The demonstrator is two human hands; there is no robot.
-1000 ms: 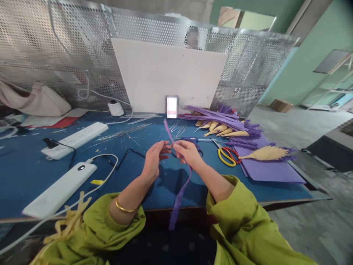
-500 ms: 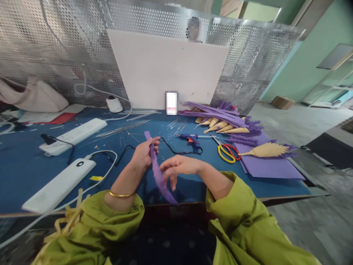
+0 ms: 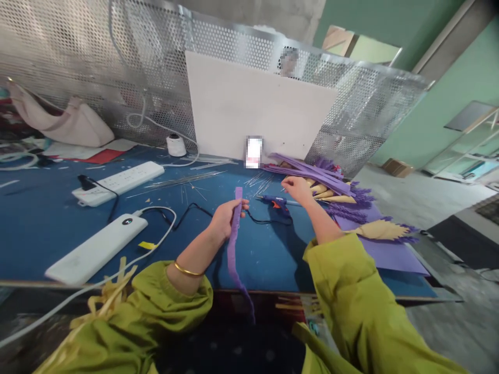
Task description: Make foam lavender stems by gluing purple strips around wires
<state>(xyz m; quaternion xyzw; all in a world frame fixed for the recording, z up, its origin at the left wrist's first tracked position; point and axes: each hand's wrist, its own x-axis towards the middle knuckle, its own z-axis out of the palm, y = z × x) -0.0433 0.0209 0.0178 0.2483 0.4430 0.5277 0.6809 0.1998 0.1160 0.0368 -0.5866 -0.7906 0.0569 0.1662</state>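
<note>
My left hand is closed on a long purple crepe paper strip. The strip's upper end pokes up past the fingers, and its lower part hangs over the table's front edge. My right hand reaches over the table with thumb and fingertips pinched together; anything between them is too small to make out. It is beside the pale yellow wrapped stems and several thin wires. Just below and left of it lies a blue glue gun with an orange trigger.
Purple strips lie at the back right. A yellow-wrapped purple flower bunch rests over purple sheets. On the left are a power strip, a white power bank and cables. A phone leans against the white board.
My right hand has left the purple strip and moved forward and right to the stems. My left hand still grips the strip, which now hangs lower. The view has shifted.
</note>
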